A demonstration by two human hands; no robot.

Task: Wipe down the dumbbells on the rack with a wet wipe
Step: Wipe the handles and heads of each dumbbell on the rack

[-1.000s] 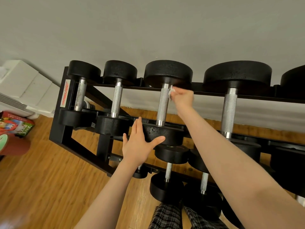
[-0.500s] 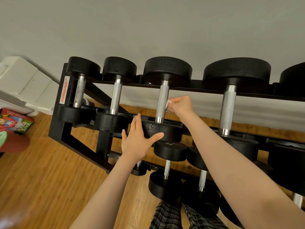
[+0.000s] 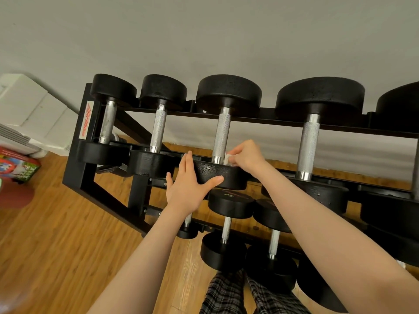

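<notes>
We have both hands on the third dumbbell (image 3: pixel 223 132) from the left, top tier of the black rack (image 3: pixel 74 168). Left hand (image 3: pixel 189 189) lies flat, fingers straight, against the side of its near weight head, thumb spread across the front of that head. Right hand (image 3: pixel 246 158) is curled round a small white wet wipe (image 3: pixel 226 159), pinching it against the lower end of the knurled steel handle, just above the near head. The hands are apart, one either side of that near head. Four more dumbbells share the top tier: two smaller to the left (image 3: pixel 107 123) (image 3: pixel 158 128), a larger one to the right (image 3: pixel 309 141), another cut off at the right edge. Lower tier carries more, one head marked 25 (image 3: pixel 230 203). Rack stands on a wood floor (image 3: pixel 56 245) against a grey wall (image 3: pixel 204 41). White heater (image 3: pixel 29 114) and a colourful box (image 3: pixel 18 164) at far left; plaid trousers (image 3: pixel 226 293) at the bottom edge
</notes>
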